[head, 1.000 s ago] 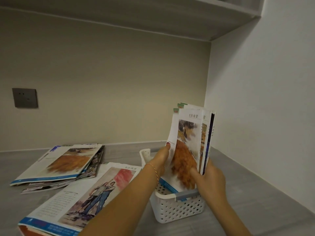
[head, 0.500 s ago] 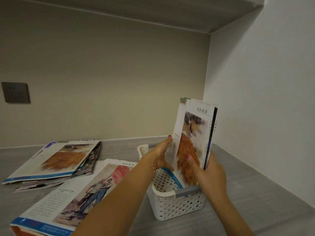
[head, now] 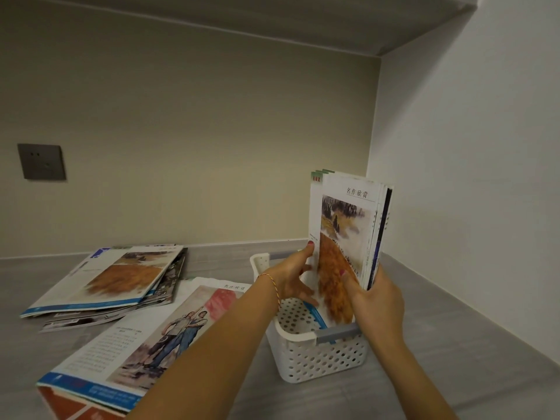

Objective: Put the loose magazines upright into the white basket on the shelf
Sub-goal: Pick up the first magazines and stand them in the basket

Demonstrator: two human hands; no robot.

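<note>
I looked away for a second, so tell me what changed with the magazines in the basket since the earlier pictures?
The upright magazines, bent a second ago, now stand straighter in the white basket. The left hand moved from their front edge to their side; the right hand keeps its grip. The flat magazine piles stayed put.

basket's (head: 321, 356) left half open, wall (head: 472, 207) close on right

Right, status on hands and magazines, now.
Both hands on upright magazines: right hand grips, left hand steadies. Bottoms inside white basket. Loose stacks remain. Nothing blocking.
</note>
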